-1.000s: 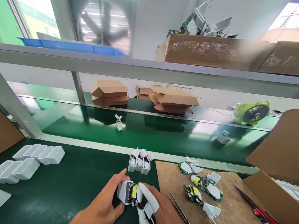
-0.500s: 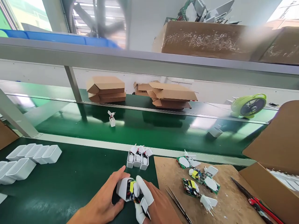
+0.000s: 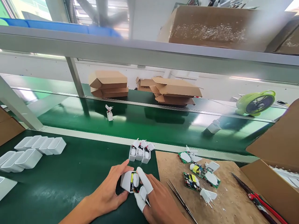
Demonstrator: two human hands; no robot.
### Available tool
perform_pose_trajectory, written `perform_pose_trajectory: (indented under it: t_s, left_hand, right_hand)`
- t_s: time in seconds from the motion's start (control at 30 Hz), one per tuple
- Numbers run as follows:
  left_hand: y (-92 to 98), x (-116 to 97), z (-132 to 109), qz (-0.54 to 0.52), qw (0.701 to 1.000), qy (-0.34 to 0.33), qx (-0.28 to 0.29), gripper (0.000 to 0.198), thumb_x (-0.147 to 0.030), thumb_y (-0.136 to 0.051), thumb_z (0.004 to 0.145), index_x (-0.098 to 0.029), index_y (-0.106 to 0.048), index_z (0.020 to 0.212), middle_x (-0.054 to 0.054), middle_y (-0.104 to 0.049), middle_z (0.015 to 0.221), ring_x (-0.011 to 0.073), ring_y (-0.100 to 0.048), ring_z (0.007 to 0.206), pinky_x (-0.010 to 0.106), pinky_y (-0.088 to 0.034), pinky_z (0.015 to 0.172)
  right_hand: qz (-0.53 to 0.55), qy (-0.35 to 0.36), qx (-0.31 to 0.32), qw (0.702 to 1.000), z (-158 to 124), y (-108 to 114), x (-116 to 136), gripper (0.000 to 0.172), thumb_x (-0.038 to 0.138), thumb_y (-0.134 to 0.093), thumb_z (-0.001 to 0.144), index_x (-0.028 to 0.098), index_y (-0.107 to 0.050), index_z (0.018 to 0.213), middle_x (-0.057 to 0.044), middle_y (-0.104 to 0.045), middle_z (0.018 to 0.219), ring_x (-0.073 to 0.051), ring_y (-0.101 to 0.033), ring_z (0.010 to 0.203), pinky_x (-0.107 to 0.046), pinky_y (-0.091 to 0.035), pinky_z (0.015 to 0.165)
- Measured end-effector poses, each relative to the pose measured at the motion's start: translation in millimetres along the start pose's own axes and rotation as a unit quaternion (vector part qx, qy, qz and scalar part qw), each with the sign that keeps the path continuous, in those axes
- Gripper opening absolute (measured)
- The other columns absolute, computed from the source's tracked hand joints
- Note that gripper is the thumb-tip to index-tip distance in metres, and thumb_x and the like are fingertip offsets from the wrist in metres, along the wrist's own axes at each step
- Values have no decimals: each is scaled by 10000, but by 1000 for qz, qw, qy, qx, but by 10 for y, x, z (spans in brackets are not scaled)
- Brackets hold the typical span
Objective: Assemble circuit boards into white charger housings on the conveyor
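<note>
My left hand (image 3: 108, 189) is closed around a white plastic charger housing (image 3: 125, 181), thumb below and fingers above. The housing lies tilted, its open end to the right. A circuit board (image 3: 132, 178) with a yellow part and a white oval pad sits partly inside that end. White finger cots cover the thumb and index finger of my right hand (image 3: 161, 199), which pinches the board's outer end beside a white plug piece (image 3: 143, 193). Just beyond my hands stand three filled housings (image 3: 139, 155) with plug pieces on top.
White housings (image 3: 29, 158) stand in rows at left. On the brown cardboard sheet (image 3: 168, 161) lie circuit boards (image 3: 211, 179), tweezers (image 3: 179, 199) and red-handled pliers (image 3: 257, 199). An open carton (image 3: 268, 183) is at right. Further back runs a green conveyor belt (image 3: 130, 121) under a metal shelf (image 3: 149, 51).
The circuit board has gone deeper into the housing, with less of it showing. Both hands keep their grips. The view has shifted slightly. On the belt, one filled housing has moved a little left.
</note>
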State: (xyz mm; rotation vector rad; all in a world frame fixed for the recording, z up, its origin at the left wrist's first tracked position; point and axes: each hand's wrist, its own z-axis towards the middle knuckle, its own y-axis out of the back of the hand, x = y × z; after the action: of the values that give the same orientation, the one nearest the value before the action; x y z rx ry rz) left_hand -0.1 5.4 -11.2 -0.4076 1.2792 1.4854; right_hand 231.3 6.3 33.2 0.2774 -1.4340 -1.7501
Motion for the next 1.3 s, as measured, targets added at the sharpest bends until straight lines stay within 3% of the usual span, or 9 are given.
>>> perform_pose_trajectory:
  t_s: [0.23,0.4,0.57,0.7,0.87,1.03,1.13,1.23,1.3]
  left_hand:
    - [-26,36,18,-95,993,16,61,940,-116,-655,905,-337,-126,1650,108,-558,1526,290,-584,1361,474,-454,1175]
    - [-40,60,20,-132,990,47,36,744,-135,-591,944,-283,-274,1601,132,-567,1503,274,-589,1355,472,-428,1198]
    - [65,-46,45,-189,978,94,9,672,-295,-744,893,-242,-456,1497,142,-607,1465,313,-561,1374,498,-401,1214]
    - [66,-69,87,-247,958,148,-17,468,-525,-755,899,-233,-679,1256,105,-722,1307,303,-659,1230,466,-485,1137]
    - [-11,-73,143,-339,926,165,-29,713,-597,-833,809,-275,-605,1402,94,-717,1363,304,-633,1301,481,-453,1155]
    - [-49,-167,203,-382,910,157,-28,541,-533,-855,820,-244,-657,1233,122,-718,1358,292,-673,1214,453,-517,1041]
    - [-32,-208,221,-402,902,154,-21,669,-541,-893,774,-234,-606,1295,175,-675,1405,319,-678,1193,472,-539,991]
    - [41,-216,206,-394,911,127,-2,984,-549,-933,716,-267,-449,1526,200,-628,1462,363,-606,1320,555,-450,1112]
    - [110,-207,179,-379,920,102,-1,973,-556,-920,730,-281,-460,1543,186,-623,1475,369,-567,1373,583,-381,1177]
  right_hand:
    - [111,-15,-14,994,10,220,-13,636,347,-694,938,248,-442,1514,-124,-684,1279,-279,-683,1103,-410,-608,936]
    - [128,0,-19,992,-9,131,-180,516,175,-573,987,291,-511,1486,-95,-575,1512,-226,-566,1381,-383,-499,1143]
    - [107,60,-35,992,-2,-119,-278,425,51,-515,935,229,-626,1305,-136,-634,1357,-227,-628,1262,-374,-562,1049]
    - [90,19,-32,995,41,-82,-157,368,66,-558,901,224,-653,1219,-113,-658,1200,-222,-681,1076,-344,-607,933]
    - [31,21,-13,999,17,-57,-84,451,54,-547,884,220,-618,1297,-123,-651,1240,-243,-679,1088,-358,-617,920]
    - [-19,44,8,999,-43,-119,-154,578,0,-525,783,138,-578,1342,-227,-512,1479,-297,-655,1173,-432,-610,962]
    - [-12,50,-2,999,-36,-107,-150,511,3,-526,797,170,-607,1273,-171,-603,1351,-287,-649,1158,-416,-616,940]
    - [25,44,-29,998,-7,-57,-99,489,17,-538,831,209,-590,1277,-121,-641,1243,-249,-669,1060,-378,-622,903]
    - [48,39,-45,997,13,-24,-59,497,28,-551,852,225,-569,1309,-103,-648,1200,-236,-676,1005,-368,-624,885]
